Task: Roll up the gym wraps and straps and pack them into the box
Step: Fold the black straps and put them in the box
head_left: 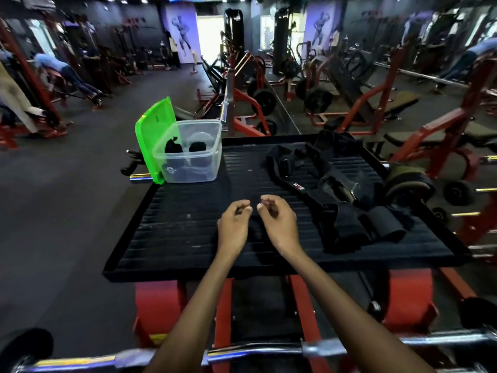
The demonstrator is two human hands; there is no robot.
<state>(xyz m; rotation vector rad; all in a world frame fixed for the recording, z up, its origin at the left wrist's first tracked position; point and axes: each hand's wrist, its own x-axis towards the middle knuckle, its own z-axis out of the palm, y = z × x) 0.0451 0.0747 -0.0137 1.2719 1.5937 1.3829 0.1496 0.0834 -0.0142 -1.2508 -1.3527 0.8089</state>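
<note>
Two dark rolls (pixel 185 148) are already seen inside the clear box (pixel 212 135), which sits at the far left corner of the bench (pixel 174 232); more dark material shows at the box bottom, count not readable. Its green lid (pixel 153 135) is propped upright against the box's left side. A heap of black wraps and straps (pixel 336 200) is left unrolled on the right half of the bench, tangled, with one long strap carrying a red-and-white label. Item count in the heap can't be told.

Left hand (pixel 233 223) and right hand (pixel 278 221) are held close together over the bench centre, fingertips nearly meeting. Each grip is loosely curled; a dark strip appears to lie under and between them, but whether it is pinched can't be told against the black mat.

Judged progress: early-to-mid. A few pieces packed, the bulk still to be rolled and boxed, lid not yet closed. Gym machines (pixel 376 103) surround the bench.
</note>
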